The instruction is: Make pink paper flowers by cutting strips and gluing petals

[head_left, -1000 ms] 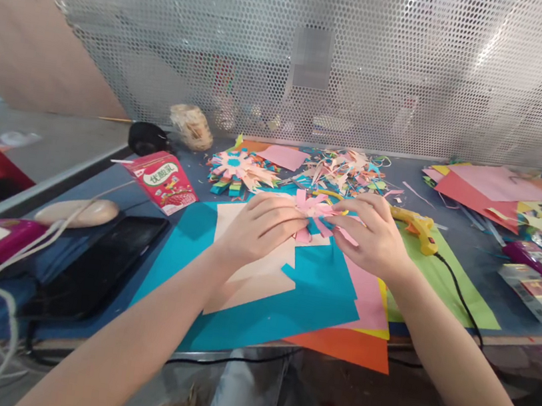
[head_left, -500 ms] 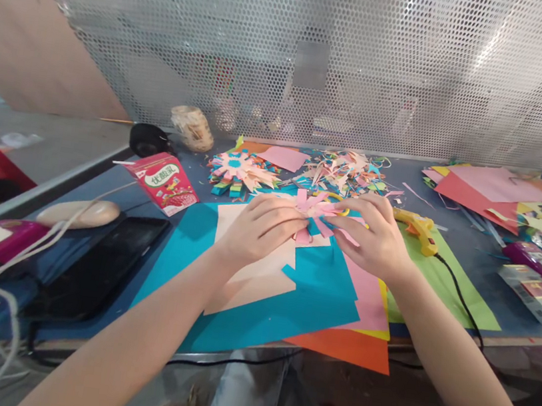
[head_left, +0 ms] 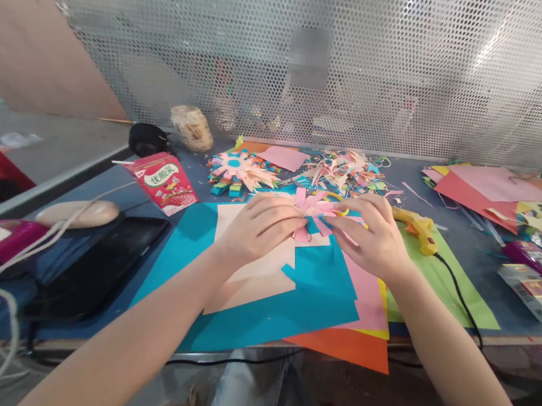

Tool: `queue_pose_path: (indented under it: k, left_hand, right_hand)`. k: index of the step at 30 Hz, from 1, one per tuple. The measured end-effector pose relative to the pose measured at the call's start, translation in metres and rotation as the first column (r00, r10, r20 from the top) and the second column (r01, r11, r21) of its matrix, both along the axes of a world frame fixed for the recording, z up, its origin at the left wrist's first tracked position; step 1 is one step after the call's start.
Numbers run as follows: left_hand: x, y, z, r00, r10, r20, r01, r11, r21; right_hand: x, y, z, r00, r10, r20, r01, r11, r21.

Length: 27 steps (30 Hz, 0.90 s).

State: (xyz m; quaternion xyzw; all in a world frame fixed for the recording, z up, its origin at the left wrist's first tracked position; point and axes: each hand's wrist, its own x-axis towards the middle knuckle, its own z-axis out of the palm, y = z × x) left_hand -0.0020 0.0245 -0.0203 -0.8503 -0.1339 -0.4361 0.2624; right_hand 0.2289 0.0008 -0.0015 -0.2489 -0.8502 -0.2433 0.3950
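Observation:
Between my hands is a pink paper flower (head_left: 314,204) with strips spreading outward and a bit of blue at its lower middle. My left hand (head_left: 263,229) pinches its left side, fingers bent together. My right hand (head_left: 372,236) holds the right side, its fingertips at the blue piece and a pink strip. Both hands are above a blue sheet (head_left: 254,325) and a cut peach sheet (head_left: 243,293). Pink, yellow and orange sheets (head_left: 346,348) stick out beneath the blue one. Behind my left hand lie finished-looking fringed paper flowers (head_left: 236,166).
A yellow glue gun (head_left: 418,229) lies on a green sheet (head_left: 465,291) at the right. Paper scraps (head_left: 348,172) are heaped at the back. A red drink carton (head_left: 165,183), a mouse (head_left: 80,213) and a black phone-like slab (head_left: 100,270) are at the left.

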Motion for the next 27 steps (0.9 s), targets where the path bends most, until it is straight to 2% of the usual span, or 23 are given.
queue_pose_path:
  k: [6,16,23,27]
  left_hand:
    - [0.0003,0.0008,-0.0012,1.000,0.000,0.003,0.000,1.000,0.000]
    - [0.0010,-0.0009,-0.0013,1.000,-0.011,0.008,0.011,1.000,-0.028]
    - [0.0041,0.0020,-0.0043,0.993,-0.052,0.108,0.063,0.994,-0.095]
    - [0.0056,0.0023,-0.0055,0.991,-0.062,0.116,0.074,0.992,-0.105]
  right_hand:
    - [-0.0002,0.0011,-0.0008,1.000,-0.010,-0.007,0.011,0.999,0.032]
    - [0.0000,0.0005,-0.0020,0.999,-0.034,-0.002,0.034,0.999,-0.012]
    - [0.0001,0.0033,-0.0027,0.995,-0.044,-0.090,0.046,0.999,0.014]
    - [0.0003,0.0035,-0.0032,0.997,-0.029,-0.075,0.032,0.999,0.039]
